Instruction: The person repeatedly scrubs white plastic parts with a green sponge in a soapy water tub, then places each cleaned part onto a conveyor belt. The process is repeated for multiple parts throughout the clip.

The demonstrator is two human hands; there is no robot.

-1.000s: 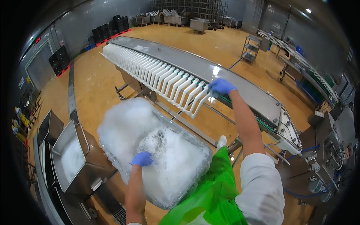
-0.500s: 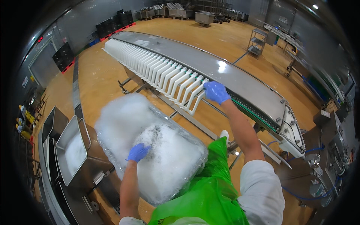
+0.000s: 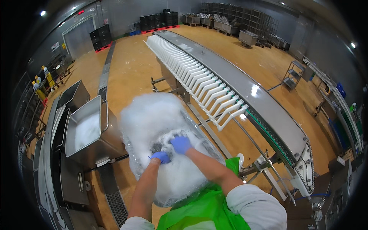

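Both my hands, in blue gloves, are in the white foam (image 3: 147, 111) that fills a plastic-lined tub (image 3: 132, 163) before me. My left hand (image 3: 160, 157) lies low in the foam, its fingers mostly covered. Close by on the right, my right hand (image 3: 181, 145) reaches in with fingers stretched out and their tips sunk in suds. Darker wet patches show between the hands; whatever lies under the foam is hidden. Beyond the tub runs a conveyor (image 3: 264, 101) with a row of white bent plastic arms (image 3: 205, 86) along its near side.
A steel bin (image 3: 109, 130) with foam inside stands left of the tub, beside more steel bins. A floor drain grate (image 3: 116, 207) runs near it. A steel shelf cart (image 3: 293, 74) is at the right. People in yellow aprons (image 3: 49, 76) are far left.
My right hand has left the nearest white arm on the conveyor and come down into the foam beside my left hand. The view has turned rightward-to-left, shifting the scene right.
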